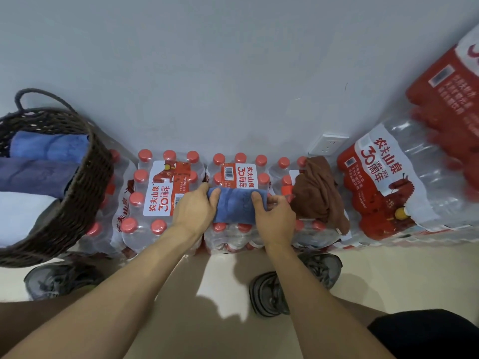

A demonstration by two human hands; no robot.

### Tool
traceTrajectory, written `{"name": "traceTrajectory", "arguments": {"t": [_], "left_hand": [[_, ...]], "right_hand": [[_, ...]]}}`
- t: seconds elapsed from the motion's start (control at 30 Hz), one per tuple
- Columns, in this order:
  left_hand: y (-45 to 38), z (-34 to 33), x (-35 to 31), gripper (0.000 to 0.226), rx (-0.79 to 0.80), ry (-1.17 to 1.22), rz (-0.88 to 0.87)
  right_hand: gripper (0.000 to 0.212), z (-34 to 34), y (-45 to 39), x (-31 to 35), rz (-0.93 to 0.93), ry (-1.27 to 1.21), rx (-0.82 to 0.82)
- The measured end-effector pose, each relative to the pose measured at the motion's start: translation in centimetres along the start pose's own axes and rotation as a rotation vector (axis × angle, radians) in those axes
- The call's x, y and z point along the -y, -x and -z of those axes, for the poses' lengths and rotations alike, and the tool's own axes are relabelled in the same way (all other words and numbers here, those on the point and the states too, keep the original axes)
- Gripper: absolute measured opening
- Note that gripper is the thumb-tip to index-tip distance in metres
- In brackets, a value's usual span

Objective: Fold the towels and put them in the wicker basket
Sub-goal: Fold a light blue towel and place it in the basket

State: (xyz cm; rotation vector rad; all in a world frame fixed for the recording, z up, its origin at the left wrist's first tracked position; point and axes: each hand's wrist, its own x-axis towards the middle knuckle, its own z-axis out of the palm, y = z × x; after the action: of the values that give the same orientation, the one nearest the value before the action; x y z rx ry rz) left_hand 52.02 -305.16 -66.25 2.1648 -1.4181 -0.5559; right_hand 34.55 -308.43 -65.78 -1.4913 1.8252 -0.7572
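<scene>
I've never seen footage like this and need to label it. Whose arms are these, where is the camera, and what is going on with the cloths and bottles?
There is no machine: a person wears a wide-angle camera on the head, looking down at their own arms and shoes. The left hand and right hand both grip a folded blue towel lying on shrink-wrapped packs of water bottles along the wall. A crumpled brown towel waits to the right. On the left stands a wicker basket that already holds folded towels in blue and white.

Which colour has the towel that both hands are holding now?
Blue towel, seen in the head view, gripped by left hand and right hand.
</scene>
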Motion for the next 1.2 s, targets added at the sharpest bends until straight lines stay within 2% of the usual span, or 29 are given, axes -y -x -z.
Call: {"name": "traceTrajectory", "arguments": {"t": [0.13, 0.3, 0.43, 0.57, 0.67, 0.77, 0.9, 0.97, 1.1, 1.2], "left_hand": [[0.1, 0.1, -0.3, 0.04, 0.08, -0.04, 0.068], [-0.3, 0.1, -0.1, 0.041, 0.219, -0.055, 0.016], [-0.4, 0.4, 0.1, 0.044, 0.29, -0.126, 0.041], [-0.7, 1.3, -0.2, 0.046, 0.479, -0.139, 0.111], [-0.8, 2.4, 0.0, 0.048, 0.654, -0.095, 0.12], [-0.6, 3.3, 0.4, 0.055, 0.754, -0.046, 0.1], [-0.4, 3.1, 0.2, 0.036, 0.76, -0.026, 0.066], [-0.1, 2.9, 0.1, 0.034, 0.732, 0.003, 0.077], [-0.1, 4.1, -0.8, 0.047, 0.662, 0.017, 0.11], [-0.4, 5.7, -2.5, 0.056, 0.6, 0.152, 0.084]], "right_hand": [[0.036, 0.4, -0.7, 0.1, -0.063, 0.038, 0.036], [0.044, 0.8, -1.3, -0.2, -0.101, 0.106, 0.059], [0.046, 0.9, -1.6, -0.3, -0.122, 0.133, 0.079], [0.045, 1.2, -2.0, -0.3, -0.135, 0.15, 0.137], [0.043, 1.1, -1.6, -0.2, -0.119, 0.139, 0.138], [0.049, 1.0, -1.2, -0.2, -0.099, 0.168, 0.14], [0.053, 1.2, -1.3, 0.0, -0.096, 0.22, 0.171], [0.052, 1.4, -1.6, 0.0, -0.102, 0.222, 0.194], [0.05, 2.2, -2.5, 0.2, -0.18, 0.19, 0.317], [0.051, 3.8, -3.2, 1.2, -0.359, 0.031, 0.483]]}}
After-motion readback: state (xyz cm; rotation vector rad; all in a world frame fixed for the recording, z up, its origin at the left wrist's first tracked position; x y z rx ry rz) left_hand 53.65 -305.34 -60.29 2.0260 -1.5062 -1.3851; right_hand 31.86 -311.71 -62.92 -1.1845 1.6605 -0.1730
